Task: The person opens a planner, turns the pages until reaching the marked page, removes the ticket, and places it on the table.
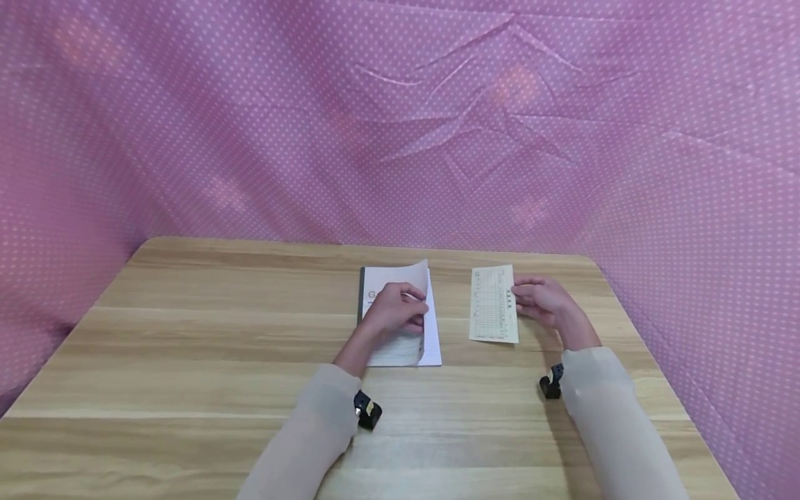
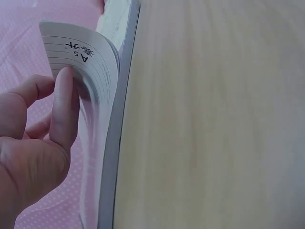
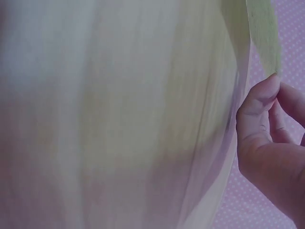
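Observation:
A notebook point(image 1: 382, 353) with a dark spine along its left side lies on the wooden table, its cover lifted at the right edge. My left hand point(image 1: 395, 309) pinches that lifted cover between thumb and fingers; lined paper shows beneath it. In the left wrist view the curled cover point(image 2: 78, 40) carries printed lines and "A5" lettering, with the thumb pressed on it. To the right, a pale yellow printed slip point(image 1: 492, 305) with a grid is held at its right edge by my right hand point(image 1: 542, 302). The right wrist view shows thumb and finger pinching the slip's edge point(image 3: 267, 43).
The wooden table point(image 1: 187, 347) extends around both papers, with rounded far corners. Pink dotted cloth point(image 1: 375, 139) hangs behind the table and along both sides. A small black camera point(image 1: 367, 410) sits at the left wrist and another black camera point(image 1: 551, 382) at the right.

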Available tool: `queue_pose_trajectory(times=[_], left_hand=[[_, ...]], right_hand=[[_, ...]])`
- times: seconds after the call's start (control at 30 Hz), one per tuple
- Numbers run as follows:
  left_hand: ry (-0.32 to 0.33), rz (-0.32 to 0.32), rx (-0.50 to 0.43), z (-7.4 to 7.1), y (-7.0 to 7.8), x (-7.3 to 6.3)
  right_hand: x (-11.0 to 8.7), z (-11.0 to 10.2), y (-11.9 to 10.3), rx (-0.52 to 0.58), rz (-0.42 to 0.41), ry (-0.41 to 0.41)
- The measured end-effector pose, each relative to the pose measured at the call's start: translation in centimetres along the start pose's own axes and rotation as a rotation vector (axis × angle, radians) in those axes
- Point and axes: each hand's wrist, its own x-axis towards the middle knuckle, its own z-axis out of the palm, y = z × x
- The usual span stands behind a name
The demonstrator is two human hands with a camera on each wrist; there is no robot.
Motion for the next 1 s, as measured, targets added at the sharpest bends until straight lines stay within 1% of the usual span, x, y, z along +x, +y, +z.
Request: queue_pose_trajectory(times=[0.1, 0.3, 0.43, 0.5, 0.67, 0.73, 0.87, 1.0], left_hand=[[0.01, -0.013, -0.005, 0.3, -0.2, 0.1], [0.063, -0.015, 0.07, 0.9, -0.6, 0.2], [0.09, -0.025, 0.082, 1.2, -0.5, 0.2], [0.102, -0.029, 0.104, 1.4, -0.5, 0.3], [0.132, -0.022, 0.225, 1.6, -0.4, 0.5], [0.14, -0.025, 0.26, 1.6, -0.3, 0.6], [0.137, -0.045, 0.284, 1.7, -0.4, 0.7], [0.146, -0.038, 0.3, 1.7, -0.4, 0.7]], right_hand=[[0.0, -0.2, 0.0, -0.065, 0.007, 0.042], [0.2, -0.4, 0.3, -0.132, 0.018, 0.09], [0.3, -0.3, 0.3, -0.198, -0.001, 0.114], [0.3, -0.3, 0.3, -0.236, -0.007, 0.136], [0.9, -0.1, 0.5, -0.33, -0.001, 0.196], [1.2, -0.2, 0.6, -0.357, 0.0, 0.213], [1.8, -0.3, 0.7, -0.384, -0.002, 0.223], [2.1, -0.2, 0.8, -0.422, -0.008, 0.225]])
